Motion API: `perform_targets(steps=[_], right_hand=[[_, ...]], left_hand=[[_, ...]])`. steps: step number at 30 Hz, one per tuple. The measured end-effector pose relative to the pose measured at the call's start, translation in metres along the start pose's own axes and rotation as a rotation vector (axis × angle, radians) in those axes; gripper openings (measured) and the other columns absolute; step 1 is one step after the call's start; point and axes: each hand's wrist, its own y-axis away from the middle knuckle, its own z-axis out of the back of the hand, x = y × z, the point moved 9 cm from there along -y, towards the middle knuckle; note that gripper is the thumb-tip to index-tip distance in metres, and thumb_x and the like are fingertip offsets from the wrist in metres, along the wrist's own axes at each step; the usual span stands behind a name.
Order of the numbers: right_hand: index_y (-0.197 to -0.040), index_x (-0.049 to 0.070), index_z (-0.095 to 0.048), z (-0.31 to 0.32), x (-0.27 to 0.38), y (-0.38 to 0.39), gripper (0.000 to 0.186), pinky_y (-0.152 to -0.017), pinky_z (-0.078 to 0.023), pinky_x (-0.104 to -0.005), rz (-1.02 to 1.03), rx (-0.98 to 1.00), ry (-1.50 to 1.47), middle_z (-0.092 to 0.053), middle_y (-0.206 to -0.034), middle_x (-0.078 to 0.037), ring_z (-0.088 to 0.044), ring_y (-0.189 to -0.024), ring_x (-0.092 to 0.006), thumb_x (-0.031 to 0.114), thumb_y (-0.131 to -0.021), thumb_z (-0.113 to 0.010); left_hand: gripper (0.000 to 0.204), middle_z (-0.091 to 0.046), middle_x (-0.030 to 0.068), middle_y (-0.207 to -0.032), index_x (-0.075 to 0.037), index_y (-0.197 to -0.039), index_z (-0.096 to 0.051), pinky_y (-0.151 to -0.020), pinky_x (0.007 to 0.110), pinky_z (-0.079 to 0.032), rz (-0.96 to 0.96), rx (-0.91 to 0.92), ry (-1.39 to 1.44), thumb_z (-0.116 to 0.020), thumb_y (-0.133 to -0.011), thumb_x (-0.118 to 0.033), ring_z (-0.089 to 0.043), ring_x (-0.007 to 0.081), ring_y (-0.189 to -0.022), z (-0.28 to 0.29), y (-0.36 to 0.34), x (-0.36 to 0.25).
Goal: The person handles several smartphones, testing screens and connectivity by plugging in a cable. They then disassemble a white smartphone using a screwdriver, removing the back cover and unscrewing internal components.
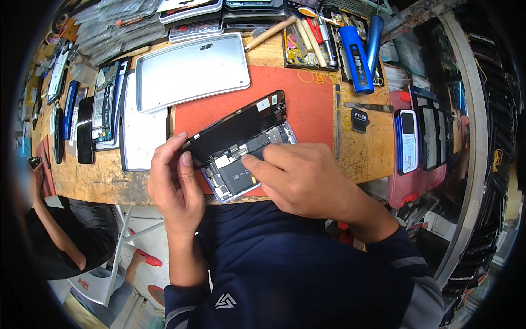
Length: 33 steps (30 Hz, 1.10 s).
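Hands at the worktop (361,159) edge — left hand (174,189) pinching the opened phone's (241,175) lifted black screen (233,129), right hand (298,178) fingers pressing inside its body — red mat (307,104) beneath, silver tray (192,68) beyond.

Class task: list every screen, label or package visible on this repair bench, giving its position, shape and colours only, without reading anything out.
Lifted phone screen: centre, over the opened phone, long black panel with small white stickers, held by the left hand.
Small tag: right of the red mat, black with pale print.
Phone with lit screen: right edge, upright rectangle, white display, blue rim.
Clear plastic bags: top left, greyish heap.
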Motion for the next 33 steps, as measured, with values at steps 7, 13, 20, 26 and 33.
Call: perform_targets(steps=[7, 13, 20, 26, 33], right_hand=[[-0.090, 0.002, -0.067, -0.015, 0.011, -0.010, 0.016, -0.058, -0.051, -0.0349, 0.135, 0.061, 0.145, -0.057, -0.080, -0.005, -0.065, -0.069, -0.0196, 0.016, -0.082, -0.068], [-0.087, 0.002, -0.068, -0.018, 0.021, -0.012, 0.018, -0.056, -0.049, -0.0341, 0.226, 0.117, 0.270, -0.056, -0.077, -0.004, -0.063, -0.065, -0.0201, 0.018, -0.080, -0.069], [-0.115, 0.004, -0.074, 0.061, -0.026, -0.018, 0.041, -0.053, -0.039, -0.0284, 0.094, -0.306, 0.012, -0.064, -0.087, -0.002, -0.050, -0.057, -0.0136, -0.001, -0.075, -0.074], [-0.112, 0.004, -0.076, 0.038, -0.086, -0.040, 0.026, -0.054, -0.032, -0.0242, -0.136, -0.053, -0.460, -0.063, -0.086, 0.000, -0.041, -0.062, -0.0051, -0.004, -0.088, -0.070], [-0.111, 0.002, -0.075, 0.028, -0.095, -0.031, 0.017, -0.058, -0.037, -0.0232, -0.186, -0.028, -0.512, -0.064, -0.082, 0.002, -0.046, -0.065, -0.0034, -0.001, -0.095, -0.068]], left_hand=[[0.024, -0.071, 0.0145, -0.102, 0.004, -0.124, -0.066, -0.067, 0.028, -0.054, 0.000, -0.014, 0.018, -0.061, -0.100, 0.009, -0.067, 0.0165, -0.075, 0.001, -0.001, 0.001], [0.024, -0.072, 0.0136, -0.103, 0.003, -0.121, -0.066, -0.068, 0.029, -0.054, -0.024, -0.017, 0.037, -0.062, -0.099, 0.010, -0.067, 0.0168, -0.075, 0.000, -0.007, -0.004], [0.024, -0.072, 0.0144, -0.103, 0.003, -0.120, -0.067, -0.068, 0.030, -0.054, -0.069, -0.016, -0.038, -0.063, -0.098, 0.012, -0.068, 0.0180, -0.077, 0.001, -0.005, -0.004], [0.023, -0.071, 0.0125, -0.102, 0.004, -0.117, -0.068, -0.071, 0.032, -0.053, -0.090, -0.100, -0.124, -0.068, -0.094, 0.010, -0.066, 0.0219, -0.076, 0.007, -0.003, -0.012], [0.027, -0.063, 0.0037, -0.078, -0.004, -0.101, -0.081, -0.062, 0.032, -0.046, -0.363, 0.069, -0.381, -0.085, -0.074, 0.001, -0.058, 0.0209, -0.067, -0.011, 0.023, -0.056]])
